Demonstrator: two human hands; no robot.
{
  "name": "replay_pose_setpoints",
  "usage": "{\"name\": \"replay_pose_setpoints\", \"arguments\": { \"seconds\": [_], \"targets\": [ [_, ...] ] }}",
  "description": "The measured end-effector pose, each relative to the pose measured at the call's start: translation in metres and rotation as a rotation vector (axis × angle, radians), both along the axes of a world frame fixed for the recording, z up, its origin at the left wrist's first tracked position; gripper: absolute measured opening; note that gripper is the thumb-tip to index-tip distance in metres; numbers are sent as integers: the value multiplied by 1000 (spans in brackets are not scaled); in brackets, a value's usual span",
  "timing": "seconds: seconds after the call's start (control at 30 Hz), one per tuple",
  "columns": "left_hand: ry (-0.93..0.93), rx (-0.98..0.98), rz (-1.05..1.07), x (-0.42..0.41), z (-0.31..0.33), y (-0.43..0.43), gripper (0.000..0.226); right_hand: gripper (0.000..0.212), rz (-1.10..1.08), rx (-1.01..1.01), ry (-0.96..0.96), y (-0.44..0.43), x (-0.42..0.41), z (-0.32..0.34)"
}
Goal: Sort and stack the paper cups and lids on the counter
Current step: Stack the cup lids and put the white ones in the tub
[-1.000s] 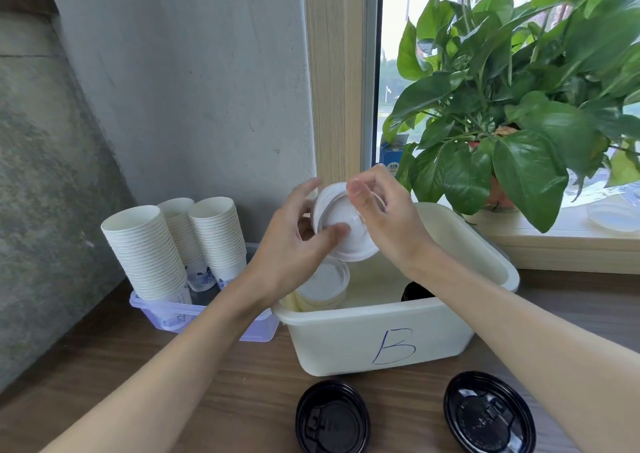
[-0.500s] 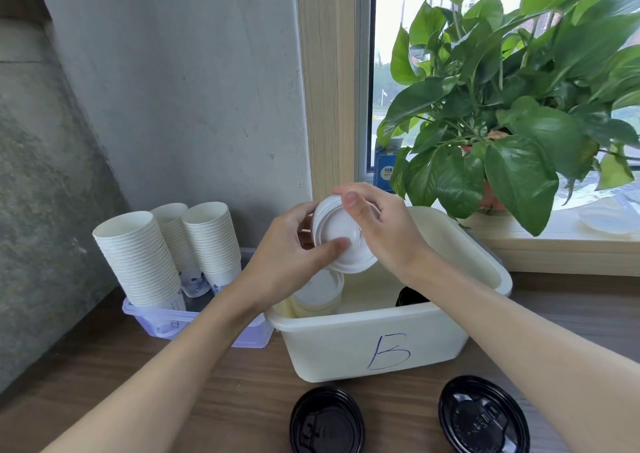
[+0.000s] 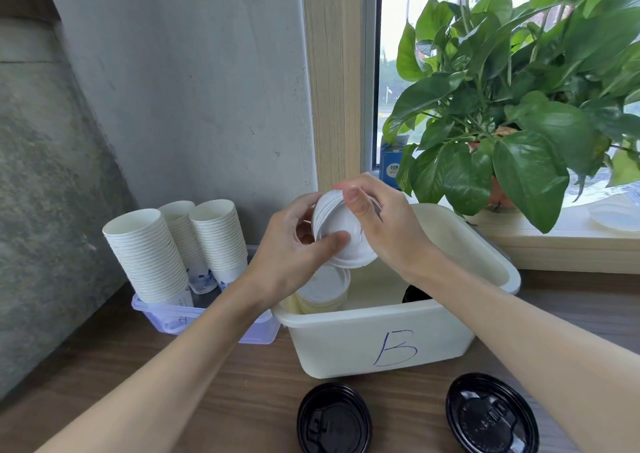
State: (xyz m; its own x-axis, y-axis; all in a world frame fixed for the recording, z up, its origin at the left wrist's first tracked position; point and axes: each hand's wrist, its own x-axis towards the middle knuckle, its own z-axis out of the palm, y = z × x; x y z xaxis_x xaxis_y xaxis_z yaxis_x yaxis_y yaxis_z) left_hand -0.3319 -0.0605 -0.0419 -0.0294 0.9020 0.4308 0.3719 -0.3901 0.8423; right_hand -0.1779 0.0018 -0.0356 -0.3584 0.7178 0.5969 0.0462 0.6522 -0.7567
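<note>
A stack of white lids is held tilted above the cream bin marked B. My left hand grips its left side with the thumb on the front face. My right hand pinches its top right edge. Inside the bin sits another stack of white lids, and a black lid shows behind my right forearm. Two black lids lie on the wooden counter in front of the bin. Three leaning stacks of white paper cups fill a clear purple tray.
A leafy potted plant stands on the window sill at the right, overhanging the bin's far corner. A clear lid lies on the sill. A grey wall closes the left and back sides. A small blue box sits by the window frame.
Both hands keep hold of the white lid stack above the bin; it sits slightly lower and more tilted, with my right fingers shifted over its top edge. The view has drifted a little.
</note>
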Motion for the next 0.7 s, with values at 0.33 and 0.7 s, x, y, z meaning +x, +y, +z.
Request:
{"name": "replay_pose_setpoints", "arguments": {
  "seconds": [0.33, 0.7],
  "targets": [
    [34, -44, 19, 0, 1, 0, 61, 38, -56, 25, -87, 0, 7, -1],
    [13, -82, -19, -1, -1, -2, 50, 32, -55, -19, -49, -3, 7, 2]
  ]
}}
